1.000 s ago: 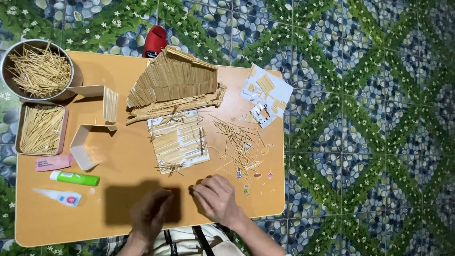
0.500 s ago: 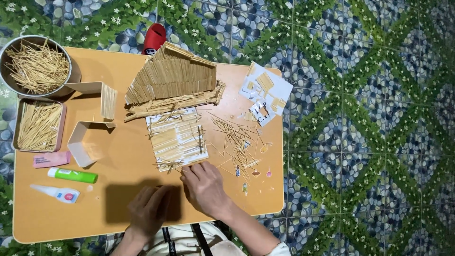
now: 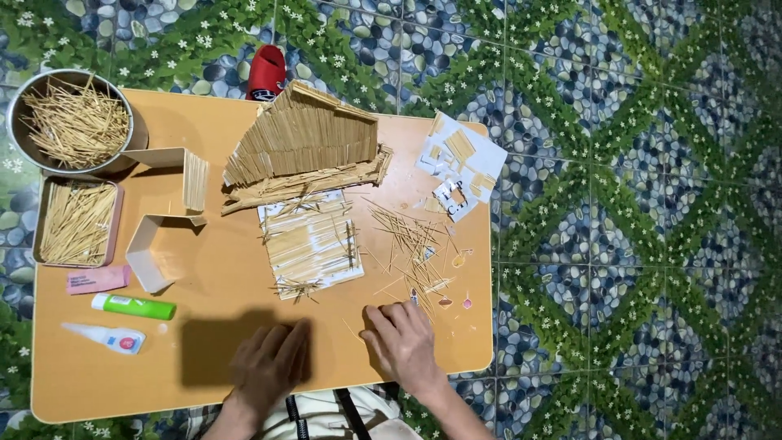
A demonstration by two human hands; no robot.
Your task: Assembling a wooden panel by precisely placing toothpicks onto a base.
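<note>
**Toothpick house build, partway there**

Right hand (image 3: 405, 346) sits fingers-down on the loose scatter of thin wooden sticks (image 3: 407, 244) on the orange worktop (image 3: 244, 391). Might be pinching one, but I can't tell from up here. Left hand (image 3: 269, 368) lies flat and relaxed, holding nothing. Just above, the white card panel half covered in glued sticks (image 3: 312, 247) has bare strips left; the stick-thatched roof piece (image 3: 301, 147) looks finished. Green glue tube (image 3: 133, 306) sits left.
</note>
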